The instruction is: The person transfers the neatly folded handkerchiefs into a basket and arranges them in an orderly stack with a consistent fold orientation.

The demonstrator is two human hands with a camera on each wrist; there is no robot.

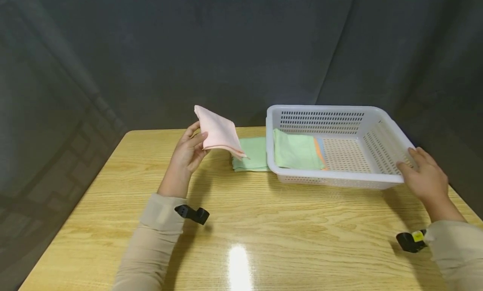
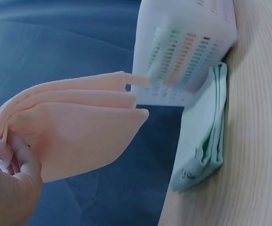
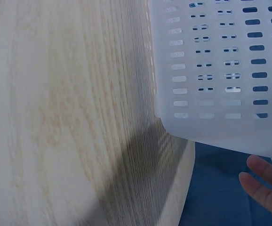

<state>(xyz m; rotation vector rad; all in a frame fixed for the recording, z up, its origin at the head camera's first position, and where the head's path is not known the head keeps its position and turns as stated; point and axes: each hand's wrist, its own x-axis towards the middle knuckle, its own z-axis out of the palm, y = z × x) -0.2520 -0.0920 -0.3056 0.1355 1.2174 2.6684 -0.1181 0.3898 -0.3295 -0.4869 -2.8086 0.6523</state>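
My left hand (image 1: 190, 150) pinches a folded pink cloth (image 1: 219, 129) by one edge, holding it above the table. In the left wrist view, the folded layers of the pink cloth (image 2: 84, 127) spread out from the thumb and fingers. Below and right of it, a folded green cloth (image 1: 253, 153) lies on the table against the basket's left side. My right hand (image 1: 426, 173) grips the right rim of a white plastic basket (image 1: 339, 177), thumb over the rim and fingers outside. Inside at the basket's left lies another green cloth (image 1: 296, 150), with orange and blue edges of cloth showing beside it.
The wooden table (image 1: 294, 232) reaches under everything, its far edge near a dark curtain (image 1: 226, 52). Slotted walls of the basket (image 3: 211, 127) rise close to the table's right edge. A small black camera sits on each wrist.
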